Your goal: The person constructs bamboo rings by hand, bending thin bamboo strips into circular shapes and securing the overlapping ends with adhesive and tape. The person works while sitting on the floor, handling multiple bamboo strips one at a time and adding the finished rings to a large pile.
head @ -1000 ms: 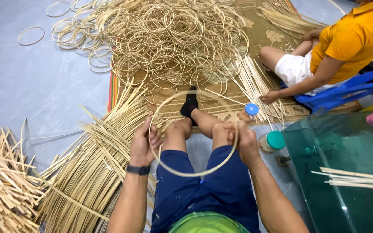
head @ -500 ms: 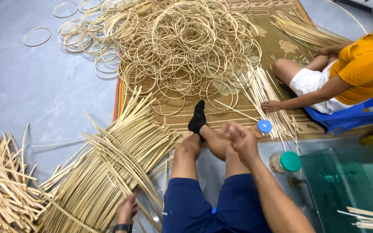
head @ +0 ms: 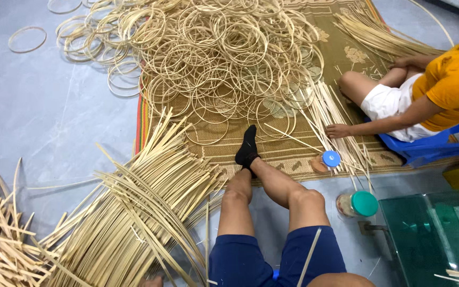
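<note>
- A seated person's bare legs stretch over a grey floor point(head: 38, 117).
- The left hand point(head: 154, 280) barely shows at the bottom edge, touching a fanned heap of strips point(head: 134, 223); its grip cannot be told.
- The right hand is out of view.
- 1 strip point(head: 309, 255) leans across the right thigh.
- The strips look light, springy and splintery, best gripped near the ends.
</note>
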